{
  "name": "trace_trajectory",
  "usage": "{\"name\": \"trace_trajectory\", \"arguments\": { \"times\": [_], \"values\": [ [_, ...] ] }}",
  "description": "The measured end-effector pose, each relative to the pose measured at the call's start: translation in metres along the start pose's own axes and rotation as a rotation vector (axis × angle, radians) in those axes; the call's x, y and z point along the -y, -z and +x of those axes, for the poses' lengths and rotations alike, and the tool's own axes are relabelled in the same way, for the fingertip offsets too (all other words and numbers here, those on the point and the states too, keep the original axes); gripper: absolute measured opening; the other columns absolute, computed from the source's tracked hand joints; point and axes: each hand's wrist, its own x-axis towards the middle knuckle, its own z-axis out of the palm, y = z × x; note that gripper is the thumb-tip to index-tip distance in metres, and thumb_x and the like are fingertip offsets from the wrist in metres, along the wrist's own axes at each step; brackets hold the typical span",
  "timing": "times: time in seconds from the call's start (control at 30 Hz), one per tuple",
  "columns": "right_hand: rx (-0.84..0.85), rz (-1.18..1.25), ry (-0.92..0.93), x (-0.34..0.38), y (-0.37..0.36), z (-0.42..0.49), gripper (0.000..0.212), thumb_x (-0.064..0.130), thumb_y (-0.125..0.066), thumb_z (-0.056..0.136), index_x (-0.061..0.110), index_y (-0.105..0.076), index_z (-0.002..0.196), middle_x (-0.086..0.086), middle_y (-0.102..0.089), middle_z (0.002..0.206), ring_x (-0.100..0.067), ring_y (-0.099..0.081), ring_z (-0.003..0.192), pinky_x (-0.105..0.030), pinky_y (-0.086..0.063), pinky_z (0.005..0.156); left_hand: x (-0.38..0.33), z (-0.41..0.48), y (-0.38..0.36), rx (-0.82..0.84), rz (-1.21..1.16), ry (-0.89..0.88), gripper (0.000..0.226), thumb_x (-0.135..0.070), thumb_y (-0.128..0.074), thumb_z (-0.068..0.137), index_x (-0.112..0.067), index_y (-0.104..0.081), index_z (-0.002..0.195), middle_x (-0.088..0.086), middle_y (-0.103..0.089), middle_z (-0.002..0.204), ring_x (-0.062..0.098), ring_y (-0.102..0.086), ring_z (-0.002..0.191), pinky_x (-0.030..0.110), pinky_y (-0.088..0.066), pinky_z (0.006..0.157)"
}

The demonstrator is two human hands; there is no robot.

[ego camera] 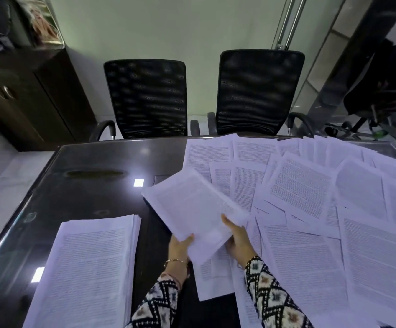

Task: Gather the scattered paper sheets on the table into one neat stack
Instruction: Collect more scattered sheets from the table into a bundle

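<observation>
Dark glossy table [85,162], two mesh chairs [145,98] behind. Print on pages is too blurred, we can't read it. L hand [179,248] & R hand [238,240] both grip one sheaf [192,204] over scattered sheets [310,197]; neat stack [85,268] lies left of hands.

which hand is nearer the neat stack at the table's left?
Left. The left hand grips the held bundle just right of the neat stack, not touching it; the right hand grips the bundle's other edge, farther right over the scattered sheets.
</observation>
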Motion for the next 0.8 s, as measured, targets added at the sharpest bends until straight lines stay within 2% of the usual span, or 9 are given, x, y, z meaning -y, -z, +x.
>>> {"name": "trace_trajectory", "arguments": {
  "times": [0.03, 0.1, 0.2, 0.27, 0.33, 0.4, 0.53, 0.67, 0.8],
  "values": [
    [-0.059, -0.078, 0.035, -0.004, 0.004, -0.002, 0.06, 0.028, -0.089, 0.06, 0.012, -0.067, 0.113, -0.017, -0.069, 0.116, -0.037, -0.065, 0.107, -0.056, -0.051, 0.096, 0.005, -0.007, -0.005, 0.076, 0.016, 0.063, 0.052, 0.001, -0.065, 0.081, 0.008, -0.047, 0.129, 0.013, -0.063, 0.098, 0.028, -0.059, 0.083, 0.03, -0.054, 0.058],
    [-0.091, -0.151, 0.05, 0.001, 0.016, -0.009, 0.05, 0.013, -0.084, 0.064, 0.008, -0.067, 0.111, -0.02, -0.07, 0.114, -0.036, -0.068, 0.099, -0.053, -0.053, 0.091, -0.002, -0.013, 0.003, 0.12, -0.021, 0.095, 0.038, 0.0, -0.059, 0.086, -0.005, -0.051, 0.123, 0.011, -0.063, 0.094, 0.026, -0.06, 0.079, 0.028, -0.055, 0.05],
    [-0.033, -0.299, -0.027, 0.037, 0.055, -0.021, 0.062, 0.012, -0.087, 0.061, 0.0, -0.064, 0.117, -0.022, -0.068, 0.116, -0.036, -0.068, 0.099, -0.045, -0.056, 0.087, -0.033, 0.011, 0.047, 0.078, -0.168, 0.051, 0.033, -0.021, -0.056, 0.09, -0.013, -0.051, 0.122, 0.017, -0.061, 0.113, 0.032, -0.06, 0.092, 0.036, -0.055, 0.066],
    [0.061, -0.376, -0.095, 0.063, 0.078, -0.035, 0.081, 0.026, -0.093, 0.049, -0.003, -0.064, 0.119, -0.022, -0.069, 0.116, -0.039, -0.066, 0.107, -0.049, -0.052, 0.096, -0.054, 0.02, 0.073, 0.13, 0.03, 0.093, 0.037, -0.036, -0.054, 0.09, -0.012, -0.056, 0.117, 0.014, -0.063, 0.106, 0.028, -0.061, 0.092, 0.033, -0.049, 0.07],
    [0.095, -0.398, -0.175, 0.069, 0.083, -0.04, 0.06, 0.025, -0.086, 0.069, 0.0, -0.065, 0.12, -0.019, -0.069, 0.116, -0.036, -0.066, 0.109, -0.047, -0.05, 0.099, -0.058, 0.021, 0.079, 0.225, 0.334, 0.167, 0.038, -0.039, -0.056, 0.09, -0.01, -0.06, 0.114, 0.011, -0.067, 0.106, 0.026, -0.063, 0.092, 0.033, -0.052, 0.074],
    [0.097, -0.445, -0.211, 0.058, 0.076, -0.036, 0.042, 0.023, -0.075, 0.084, 0.005, -0.065, 0.121, -0.016, -0.069, 0.118, -0.032, -0.066, 0.11, -0.042, -0.051, 0.098, -0.051, 0.021, 0.07, 0.353, 0.469, 0.125, 0.042, -0.027, -0.067, 0.084, -0.003, -0.06, 0.117, 0.018, -0.066, 0.114, 0.033, -0.063, 0.102, 0.036, -0.054, 0.081],
    [0.021, -0.567, -0.174, 0.009, 0.112, 0.022, 0.099, 0.058, -0.086, 0.06, 0.016, -0.048, 0.141, -0.008, -0.057, 0.139, -0.024, -0.057, 0.124, -0.046, -0.043, 0.108, -0.04, 0.041, 0.063, 0.202, 0.671, -0.103, 0.043, -0.001, -0.063, 0.086, 0.012, -0.047, 0.124, 0.025, -0.058, 0.119, 0.028, -0.058, 0.098, 0.027, -0.049, 0.07],
    [-0.063, -0.577, -0.157, 0.023, 0.081, -0.005, 0.083, 0.05, -0.085, 0.063, 0.01, -0.057, 0.13, -0.01, -0.066, 0.126, -0.025, -0.064, 0.113, -0.045, -0.048, 0.102, -0.042, 0.033, 0.065, 0.209, 0.812, -0.128, 0.033, -0.006, -0.056, 0.092, 0.002, -0.042, 0.121, 0.023, -0.056, 0.119, 0.025, -0.055, 0.097, 0.035, -0.049, 0.083],
    [-0.182, -0.431, -0.02, 0.028, 0.062, -0.018, 0.026, 0.023, -0.065, 0.092, 0.001, -0.067, 0.106, -0.013, -0.073, 0.096, -0.022, -0.072, 0.079, -0.033, -0.06, 0.072, -0.053, 0.018, 0.077, 0.314, 0.181, 0.1, 0.059, -0.053, -0.066, 0.076, -0.008, -0.062, 0.115, 0.017, -0.068, 0.111, 0.029, -0.066, 0.095, 0.041, -0.055, 0.082]
  ]
}}
